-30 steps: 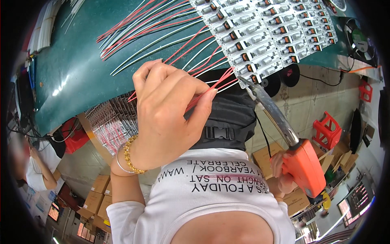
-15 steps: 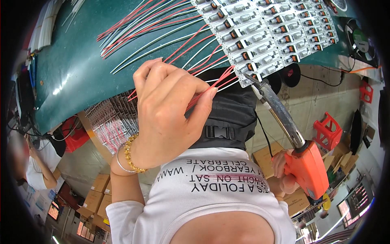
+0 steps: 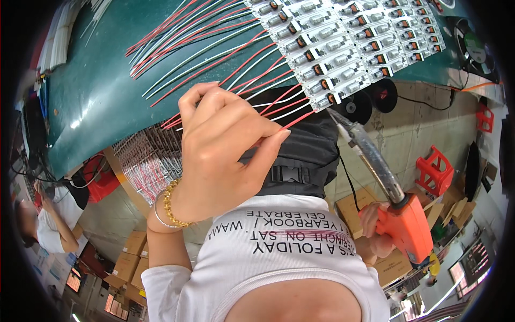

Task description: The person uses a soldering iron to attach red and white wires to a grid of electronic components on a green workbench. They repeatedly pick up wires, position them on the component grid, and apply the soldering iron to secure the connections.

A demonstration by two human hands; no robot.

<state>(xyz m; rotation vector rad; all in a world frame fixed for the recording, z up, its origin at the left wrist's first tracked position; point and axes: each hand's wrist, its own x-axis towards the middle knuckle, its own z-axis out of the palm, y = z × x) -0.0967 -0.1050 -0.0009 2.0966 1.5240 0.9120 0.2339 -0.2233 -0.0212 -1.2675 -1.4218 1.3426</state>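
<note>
My left hand [image 3: 222,145] is closed, with thumb and forefinger pinching a red wire [image 3: 298,123]. That wire's far end meets the near corner of a panel of small silver circuit boards [image 3: 343,76], which carry orange-and-black parts. More red and white wires [image 3: 252,70] fan leftward from the panel's edge, some passing under my left hand. In my right hand [image 3: 374,228] is an orange-handled soldering gun [image 3: 410,228], my fingers wrapped around its grip. Its dark tip points up-left, just off the panel's near corner.
The panel lies on a green-topped table [image 3: 96,107]. Below its near edge hang more wired boards [image 3: 147,161]. A small fan [image 3: 475,48] stands at the far right. Red stools [image 3: 434,170] and cardboard boxes [image 3: 126,263] stand on the floor. Another person [image 3: 56,225] sits at left.
The soldering gun's tip has drawn back from the panel, down and right. The panel has shifted slightly left. Several red wires near my left fingertips have spread, leaving one in the pinch.
</note>
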